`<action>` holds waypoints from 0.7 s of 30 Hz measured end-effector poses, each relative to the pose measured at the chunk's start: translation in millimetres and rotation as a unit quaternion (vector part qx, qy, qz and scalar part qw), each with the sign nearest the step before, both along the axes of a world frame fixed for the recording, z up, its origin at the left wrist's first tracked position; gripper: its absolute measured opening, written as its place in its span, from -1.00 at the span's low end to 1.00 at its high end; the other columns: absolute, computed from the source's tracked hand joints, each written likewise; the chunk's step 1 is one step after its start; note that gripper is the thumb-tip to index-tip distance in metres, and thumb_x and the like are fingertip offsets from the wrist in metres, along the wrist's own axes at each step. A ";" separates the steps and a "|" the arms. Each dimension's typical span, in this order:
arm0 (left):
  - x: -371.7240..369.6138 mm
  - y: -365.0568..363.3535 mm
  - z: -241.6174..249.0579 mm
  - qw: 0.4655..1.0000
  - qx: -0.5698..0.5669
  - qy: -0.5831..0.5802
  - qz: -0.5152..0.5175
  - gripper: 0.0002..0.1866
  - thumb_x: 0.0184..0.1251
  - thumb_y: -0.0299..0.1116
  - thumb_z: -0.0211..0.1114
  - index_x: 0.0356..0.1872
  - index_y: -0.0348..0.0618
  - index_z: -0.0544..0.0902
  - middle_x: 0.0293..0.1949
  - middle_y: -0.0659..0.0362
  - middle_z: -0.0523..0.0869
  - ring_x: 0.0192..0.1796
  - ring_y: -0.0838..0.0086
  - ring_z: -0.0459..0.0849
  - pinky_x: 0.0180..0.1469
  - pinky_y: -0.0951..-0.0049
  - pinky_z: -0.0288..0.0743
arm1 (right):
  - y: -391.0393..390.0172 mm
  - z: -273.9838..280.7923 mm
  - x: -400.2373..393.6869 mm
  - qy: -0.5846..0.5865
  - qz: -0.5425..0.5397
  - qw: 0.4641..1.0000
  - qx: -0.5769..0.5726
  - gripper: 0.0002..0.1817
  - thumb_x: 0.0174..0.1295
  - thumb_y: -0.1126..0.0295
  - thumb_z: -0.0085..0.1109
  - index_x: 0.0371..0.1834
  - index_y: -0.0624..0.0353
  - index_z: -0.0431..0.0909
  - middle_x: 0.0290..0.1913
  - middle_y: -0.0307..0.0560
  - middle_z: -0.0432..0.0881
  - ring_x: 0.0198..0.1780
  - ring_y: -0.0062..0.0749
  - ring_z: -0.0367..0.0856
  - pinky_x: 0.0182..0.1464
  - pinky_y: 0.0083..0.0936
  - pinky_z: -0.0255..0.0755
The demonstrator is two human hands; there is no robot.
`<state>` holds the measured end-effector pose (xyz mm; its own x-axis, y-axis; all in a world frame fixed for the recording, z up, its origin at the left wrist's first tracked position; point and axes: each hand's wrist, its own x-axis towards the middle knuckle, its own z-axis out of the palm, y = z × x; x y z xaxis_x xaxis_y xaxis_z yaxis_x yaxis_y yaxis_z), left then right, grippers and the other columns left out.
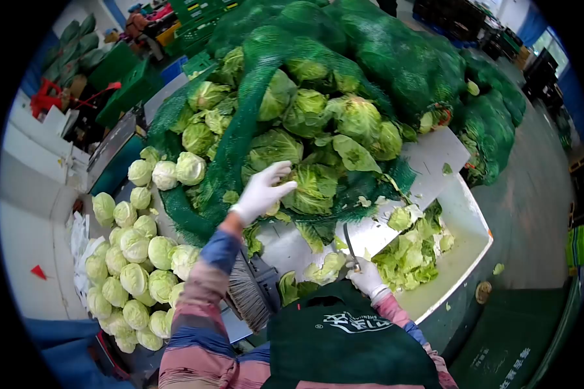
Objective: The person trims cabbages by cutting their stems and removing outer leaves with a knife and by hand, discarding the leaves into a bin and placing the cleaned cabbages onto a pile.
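White gloves cover both hands. My left hand (263, 192) reaches over the pile with thumb and fingers apart, fingertips right at a leafy green cabbage (313, 188). Around it, more untrimmed cabbages (353, 120) spill from a torn-open green mesh bag (230, 146). Low at the right, my right hand (368, 279) is closed around the handle of a knife with a thin, curved blade (349, 238) pointing up and away from me. Loose outer leaves (324, 267) lie on the metal table (282, 249) between the hands.
Trimmed pale cabbages (135, 279) are heaped at the left. A grey brush (250, 292) stands against the table's near edge. At the right, a white bin (464, 253) holds cut leaves (409, 256). Full green mesh bags (402, 55) are stacked behind. A person (139, 29) is far back left.
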<state>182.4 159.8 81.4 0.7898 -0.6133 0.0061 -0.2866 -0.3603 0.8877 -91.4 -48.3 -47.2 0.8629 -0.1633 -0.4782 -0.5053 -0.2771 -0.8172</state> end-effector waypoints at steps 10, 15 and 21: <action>-85.4 -95.3 -41.8 0.961 0.163 -0.224 -0.020 -0.27 0.12 -0.03 0.40 0.23 -0.29 0.44 0.21 -0.24 0.42 0.23 -0.11 0.37 0.29 0.07 0.28 | -58.0 18.0 -8.8 -0.112 -0.148 0.982 0.027 -0.65 0.29 0.31 0.17 0.00 0.37 0.57 -0.29 -0.08 0.70 -0.38 -0.55 0.61 -0.28 -0.53 0.48; -98.7 -104.2 -44.3 0.936 0.111 -0.333 -0.022 -0.28 0.08 -0.25 0.46 0.28 -0.24 0.39 0.22 -0.10 0.46 0.27 0.01 0.38 0.32 0.21 0.29 | -64.2 39.0 31.0 -0.089 -0.274 0.948 0.136 -0.47 0.26 0.21 0.24 0.23 0.25 0.45 -0.33 -0.21 0.63 -0.46 -0.59 0.59 -0.42 -0.63 0.40; -105.7 -119.0 -93.7 0.986 0.127 0.078 -0.078 0.27 -0.15 0.10 0.59 0.49 -0.27 -0.02 0.35 -0.26 0.22 0.35 0.05 0.33 0.38 0.29 0.23 | -89.8 11.2 11.1 -0.055 -0.269 0.958 0.087 -0.35 0.15 0.14 0.36 0.23 0.30 0.44 -0.23 -0.13 0.66 -0.34 -0.50 0.63 -0.22 -0.56 0.50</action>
<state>76.7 40.9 -12.3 0.6648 -0.6936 -0.2773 -0.2242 -0.5394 0.8117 -80.3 -138.0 -36.0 0.7233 -0.5246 -0.4491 -0.4442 0.1445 -0.8842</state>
